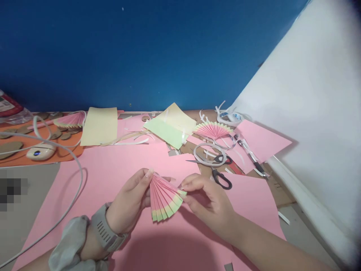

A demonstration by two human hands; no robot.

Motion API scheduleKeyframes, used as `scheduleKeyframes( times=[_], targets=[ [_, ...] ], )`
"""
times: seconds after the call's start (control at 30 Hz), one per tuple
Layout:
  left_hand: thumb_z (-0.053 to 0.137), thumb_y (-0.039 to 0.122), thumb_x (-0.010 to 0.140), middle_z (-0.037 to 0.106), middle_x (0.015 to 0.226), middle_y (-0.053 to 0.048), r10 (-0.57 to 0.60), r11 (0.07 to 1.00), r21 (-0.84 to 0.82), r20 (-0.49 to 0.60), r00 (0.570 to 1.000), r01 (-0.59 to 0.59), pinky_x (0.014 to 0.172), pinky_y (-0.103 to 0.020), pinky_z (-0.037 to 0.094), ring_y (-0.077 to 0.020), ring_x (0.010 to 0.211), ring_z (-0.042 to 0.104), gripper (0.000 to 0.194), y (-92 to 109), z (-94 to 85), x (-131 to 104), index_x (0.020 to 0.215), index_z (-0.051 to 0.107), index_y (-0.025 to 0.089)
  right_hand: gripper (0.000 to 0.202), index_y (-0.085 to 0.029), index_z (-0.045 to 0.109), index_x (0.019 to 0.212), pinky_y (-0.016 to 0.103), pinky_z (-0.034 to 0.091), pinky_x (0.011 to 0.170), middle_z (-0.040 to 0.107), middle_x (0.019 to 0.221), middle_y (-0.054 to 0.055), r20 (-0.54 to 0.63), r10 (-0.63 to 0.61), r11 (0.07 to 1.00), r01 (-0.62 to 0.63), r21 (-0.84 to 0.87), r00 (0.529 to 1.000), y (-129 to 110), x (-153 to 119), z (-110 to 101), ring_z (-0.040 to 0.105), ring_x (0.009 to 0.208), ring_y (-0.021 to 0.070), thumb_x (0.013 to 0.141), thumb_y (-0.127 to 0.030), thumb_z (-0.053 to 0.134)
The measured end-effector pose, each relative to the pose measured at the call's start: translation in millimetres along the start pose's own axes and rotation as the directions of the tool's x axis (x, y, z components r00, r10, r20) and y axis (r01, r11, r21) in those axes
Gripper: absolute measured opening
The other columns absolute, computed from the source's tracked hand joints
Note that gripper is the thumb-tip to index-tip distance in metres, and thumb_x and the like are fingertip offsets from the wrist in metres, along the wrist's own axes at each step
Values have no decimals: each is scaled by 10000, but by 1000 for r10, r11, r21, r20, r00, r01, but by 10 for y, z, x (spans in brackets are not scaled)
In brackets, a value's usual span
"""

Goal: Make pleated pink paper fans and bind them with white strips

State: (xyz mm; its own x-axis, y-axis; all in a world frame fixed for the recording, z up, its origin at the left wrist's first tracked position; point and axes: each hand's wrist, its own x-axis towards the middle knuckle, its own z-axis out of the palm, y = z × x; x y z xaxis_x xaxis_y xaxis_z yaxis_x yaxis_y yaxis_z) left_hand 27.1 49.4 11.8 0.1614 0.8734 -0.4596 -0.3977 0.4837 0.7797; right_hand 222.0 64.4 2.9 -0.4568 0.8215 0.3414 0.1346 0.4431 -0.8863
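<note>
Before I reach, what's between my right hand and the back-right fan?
In the head view, scissors and a whitish ring lie between your right hand and that fan.

The head view looks forward and down at nearby hands [126, 201] [211, 203].

The pleated fan [166, 201] is formed of matt paper, its surface broken into crisp ridges, and it is set off by the smooth, dull paper of the large pink sheet [113, 165]. In the scissors [214, 177], grey metal blades are joined to black plastic handles, while a glossy plastic look is shown by the clear bottle [12, 109] and the cream-coloured device [41, 151]. Soft, wrinkled cloth is seen in the grey scrunchie [70, 237], and a matt, rubbery finish is presented by the slotted watch strap [104, 229].
</note>
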Motion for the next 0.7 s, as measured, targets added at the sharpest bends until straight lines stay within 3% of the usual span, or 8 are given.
scheduleKeyframes(
  times=[0.13,0.23,0.3,0.47,0.7],
  targets=[
    [522,402,860,683,1038,-103,18,997,-75,-50,999,-21,712,-334,528,-237,932,644,222,-21,54,-37,879,504,181,66,-219,534,893,278,519,732,608,867,34,-46,87,995,-88,-35,995,-29,-1,68,611,823,147,847,-181,563],
    [572,336,846,678,1071,-87,19,985,-172,-29,999,-23,778,-340,517,-223,962,638,209,-38,108,-71,983,495,198,33,-218,531,882,273,517,716,610,857,33,-74,117,993,-118,-17,990,-36,6,82,609,806,145,861,-198,546],
    [628,265,818,679,1069,-80,7,982,-187,6,1000,-6,801,-314,505,-201,956,641,303,-55,128,-80,1070,470,204,19,-218,529,879,280,513,717,609,858,33,-69,128,992,-128,2,989,-32,10,77,607,806,147,872,-200,532],
    [606,217,838,680,1037,-77,-6,981,-196,34,999,12,733,-270,510,-178,911,647,305,-78,126,-68,1101,451,200,45,-219,527,891,297,478,750,583,866,25,-49,93,995,-95,-34,994,-19,23,65,579,827,150,869,-180,534],
    [490,120,861,636,927,-36,15,942,-331,-119,993,-53,750,-327,542,-208,984,624,254,37,164,-49,1099,473,208,112,-210,559,963,319,457,778,583,891,41,82,3,989,9,-150,997,-47,47,150,556,868,168,858,-176,542]
  ],
)
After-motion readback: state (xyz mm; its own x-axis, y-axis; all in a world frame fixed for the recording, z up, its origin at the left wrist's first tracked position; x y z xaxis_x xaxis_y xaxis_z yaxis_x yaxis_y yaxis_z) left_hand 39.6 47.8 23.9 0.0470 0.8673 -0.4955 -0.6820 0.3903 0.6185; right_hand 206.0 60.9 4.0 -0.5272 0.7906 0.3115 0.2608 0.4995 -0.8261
